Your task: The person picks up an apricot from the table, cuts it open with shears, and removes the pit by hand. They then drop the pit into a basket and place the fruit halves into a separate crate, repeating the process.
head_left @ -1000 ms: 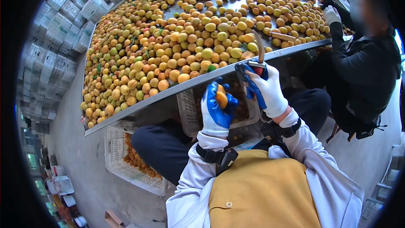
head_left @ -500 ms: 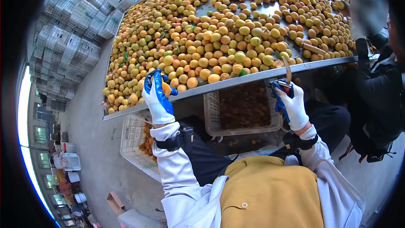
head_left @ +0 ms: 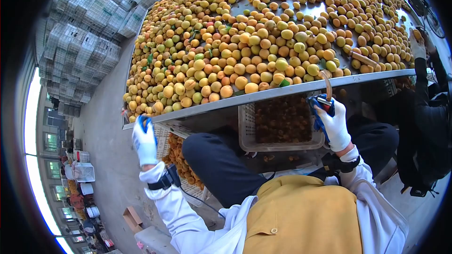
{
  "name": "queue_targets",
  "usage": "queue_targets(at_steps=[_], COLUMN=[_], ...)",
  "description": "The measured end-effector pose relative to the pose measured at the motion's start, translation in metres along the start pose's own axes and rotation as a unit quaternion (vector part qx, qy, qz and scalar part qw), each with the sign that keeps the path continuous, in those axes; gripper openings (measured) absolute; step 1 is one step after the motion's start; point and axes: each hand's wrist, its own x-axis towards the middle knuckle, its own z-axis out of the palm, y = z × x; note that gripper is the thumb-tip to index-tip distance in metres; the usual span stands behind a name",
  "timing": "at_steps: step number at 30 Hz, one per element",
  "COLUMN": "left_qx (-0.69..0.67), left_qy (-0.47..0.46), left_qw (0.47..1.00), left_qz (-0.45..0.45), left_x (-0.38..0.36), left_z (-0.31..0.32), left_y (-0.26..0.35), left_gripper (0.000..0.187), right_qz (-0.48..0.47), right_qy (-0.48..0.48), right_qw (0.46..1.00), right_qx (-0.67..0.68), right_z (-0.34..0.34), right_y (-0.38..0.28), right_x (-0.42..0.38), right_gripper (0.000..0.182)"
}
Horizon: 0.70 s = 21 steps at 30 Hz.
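Note:
My right hand [head_left: 335, 124], in a white glove with blue coating, is closed around a curved knife [head_left: 327, 84]. Its bowed, brownish part rises above the fist, with red and bare metal showing at the grip. The fist is just below the table's front edge. My left hand [head_left: 144, 142], gloved the same way, is beside the table's front left corner, left of a white crate [head_left: 162, 142] of orange halved fruit [head_left: 181, 160]. Its fingers point away and are mostly hidden, so whether it holds anything does not show. Apricots [head_left: 226, 66] cover much of the metal table [head_left: 263, 95].
Under the table stands a pale crate [head_left: 244, 134] with dark brownish contents. A wooden-handled tool [head_left: 362, 59] lies among the apricots. At right sits a person in black [head_left: 423, 127], one hand [head_left: 417, 42] at the table's edge. Stacked crates [head_left: 80, 51] line the back left.
My left hand has moved left and down from the table's edge; the apricot it held is out of sight. My right hand still grips the knife. The view has shifted slightly.

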Motion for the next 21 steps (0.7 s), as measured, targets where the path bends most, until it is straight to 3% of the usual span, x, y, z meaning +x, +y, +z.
queue_targets(at_steps=[2, 3, 4, 5, 7, 9, 13, 16, 19, 21], left_qx=[-0.096, -0.06, 0.173, 0.307, 0.261, 0.17, 0.257, 0.321, 0.19, -0.049], left_qy=[-0.085, -0.174, -0.189, -0.119, -0.128, -0.218, -0.348, -0.356, -0.352, -0.316], left_qw=[0.991, 0.983, 0.952, 0.913, 0.901, 0.892, 0.823, 0.799, 0.859, 0.91], left_qz=[0.023, 0.027, 0.165, 0.242, 0.321, 0.356, 0.368, 0.362, 0.318, 0.262], left_x=[0.018, 0.027, 0.035, 0.032, 0.036, 0.037, 0.036, 0.036, 0.038, 0.037], left_z=[0.03, 0.039, 0.055, 0.073, 0.099, 0.127, 0.189, 0.215, 0.2, 0.181], left_y=[0.033, 0.061, 0.077, 0.098, 0.14, 0.173, 0.205, 0.207, 0.199, 0.194], left_gripper=[0.029, 0.028, 0.033, 0.04, 0.048, 0.055, 0.051, 0.044, 0.045, 0.049], right_qz=[-0.061, -0.062, -0.055, -0.048, -0.051, -0.052, -0.067, -0.128, -0.115, -0.137], right_qy=[-0.001, 0.0, -0.006, -0.012, -0.018, -0.024, -0.019, -0.027, -0.046, -0.041], right_qw=[0.996, 0.996, 0.996, 0.997, 0.996, 0.994, 0.994, 0.982, 0.987, 0.984], right_qx=[-0.064, -0.064, -0.064, -0.064, -0.074, -0.092, -0.089, -0.136, -0.105, -0.104], right_z=[0.004, 0.005, 0.006, 0.006, 0.003, 0.003, 0.004, -0.001, -0.003, -0.002], right_y=[0.001, -0.001, -0.002, -0.003, -0.002, -0.004, -0.006, -0.009, -0.012, -0.011], right_x=[0.001, 0.001, 0.0, -0.001, -0.002, -0.003, -0.003, -0.005, -0.007, -0.011], right_gripper=[0.016, 0.016, 0.016, 0.015, 0.015, 0.016, 0.021, 0.019, 0.016, 0.015])
